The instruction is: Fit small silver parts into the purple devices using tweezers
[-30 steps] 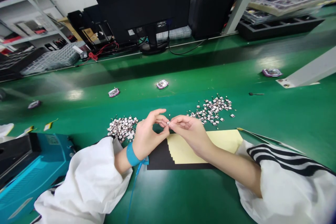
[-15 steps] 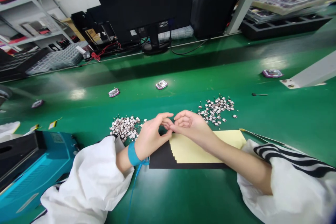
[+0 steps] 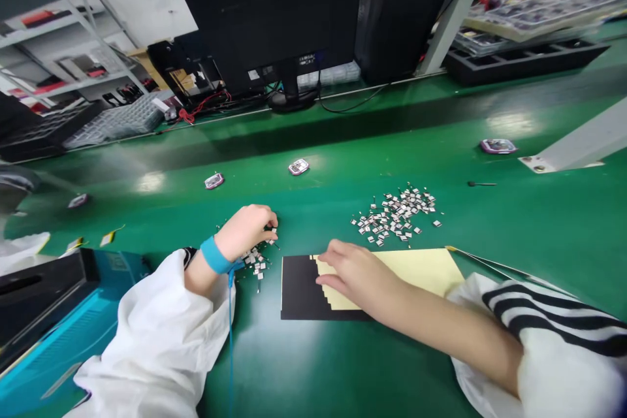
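Observation:
My left hand (image 3: 247,232), with a blue wrist strap (image 3: 215,256) and cord, is over the left pile of small white square components (image 3: 257,261). Its fingers are curled, and one small component (image 3: 274,230) shows at the thumb and fingertips. My right hand (image 3: 355,271) lies over a black sheet (image 3: 301,284) with a pale yellow backing (image 3: 421,268), by the stepped edge where black meets yellow. Its thumb and forefinger are apart, with nothing visible between them; the other fingers are partly hidden.
A second pile of components (image 3: 396,212) lies beyond the right hand. Several purple-edged pieces (image 3: 298,166) sit farther back. A monitor (image 3: 274,26) stands behind. At left is a blue and black box (image 3: 73,333), at right a white post (image 3: 582,137) and a small dark tool (image 3: 482,183).
My hands were together above the sheet and have parted. The left moved left to the component pile; the right came down to the sheet's stepped edge. The view shifted slightly.

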Demonstrator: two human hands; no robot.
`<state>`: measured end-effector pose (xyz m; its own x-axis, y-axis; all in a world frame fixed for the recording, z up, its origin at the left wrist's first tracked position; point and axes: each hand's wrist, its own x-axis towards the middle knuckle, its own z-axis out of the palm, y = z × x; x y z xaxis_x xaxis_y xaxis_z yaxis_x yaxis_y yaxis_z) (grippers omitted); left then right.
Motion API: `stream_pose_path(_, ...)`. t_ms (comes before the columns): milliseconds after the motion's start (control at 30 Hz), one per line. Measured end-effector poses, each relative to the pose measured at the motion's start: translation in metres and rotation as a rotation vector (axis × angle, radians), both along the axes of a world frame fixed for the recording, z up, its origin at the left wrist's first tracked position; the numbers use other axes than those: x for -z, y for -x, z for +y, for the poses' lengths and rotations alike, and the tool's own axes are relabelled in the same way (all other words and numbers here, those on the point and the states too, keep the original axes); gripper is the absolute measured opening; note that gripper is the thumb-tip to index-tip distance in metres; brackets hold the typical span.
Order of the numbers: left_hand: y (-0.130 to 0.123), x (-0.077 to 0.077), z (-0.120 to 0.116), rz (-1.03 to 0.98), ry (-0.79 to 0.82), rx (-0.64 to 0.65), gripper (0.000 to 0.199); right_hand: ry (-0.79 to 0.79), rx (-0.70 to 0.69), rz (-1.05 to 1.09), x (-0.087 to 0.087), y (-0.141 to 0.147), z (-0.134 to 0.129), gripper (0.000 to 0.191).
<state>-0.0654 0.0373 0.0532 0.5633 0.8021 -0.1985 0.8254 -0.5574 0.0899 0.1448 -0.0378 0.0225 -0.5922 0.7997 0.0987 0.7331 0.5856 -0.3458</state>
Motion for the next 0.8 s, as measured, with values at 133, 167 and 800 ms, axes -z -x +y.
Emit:
stream_pose_path(133, -0.002, 0.005, -0.001, -0.009, -0.015, 0.007, 0.007, -0.073, -0.019, -0.008, 0.014, 0.008, -0.01, 0.024)
stream_pose_path(167, -0.002, 0.005, -0.002, -0.012, -0.023, 0.009, 0.008, -0.078, -0.02, -0.017, 0.015, 0.008, -0.011, 0.022)
stream_pose_path(800, -0.036, 0.026, -0.025, -0.817, 0.034, -0.089, 0.038, 0.696, 0.374, 1.057, 0.013, 0.001, 0.02, 0.014)
